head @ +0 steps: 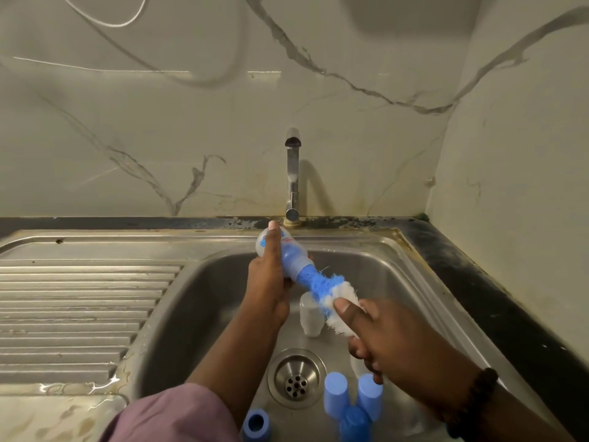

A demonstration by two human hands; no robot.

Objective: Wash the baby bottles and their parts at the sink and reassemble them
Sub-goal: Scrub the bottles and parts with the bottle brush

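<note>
Scrubbing: a bottle point(280, 253) is held above the sink point(392, 250) at frame centre, its mouth turned lower right, with a brush point(322, 287) pushed partway in.
Left hand point(269, 275): wrapped round the bottle's body from the near side, one finger laid along it toward the base.
Right hand point(379, 333): closed round the brush near its white bristles, thumb pressed on top; the handle is hidden inside the fist.
Other parts: two blue caps point(336, 395) and a blue piece stand low in the basin right of the drain point(296, 378); a blue ring point(256, 424) lies at the bottom edge; a pale part point(310, 315) sits under the brush.
Tap point(293, 173): no water is seen running.
Slip risk: the bottle is judged wet, so it could be twisted out of the left hand if the brush is driven hard, and dropped onto the parts below.
Spray risk: dirty water could be flicked from the bristles onto the wall and counter if the brush is pulled out fast.
Missed base: the bottom could be left unscrubbed, since much of the brush head is seen outside the mouth.
Parts risk: the parts by the drain could be knocked about by a falling bottle; whether any could be lost down it cannot be told.
</note>
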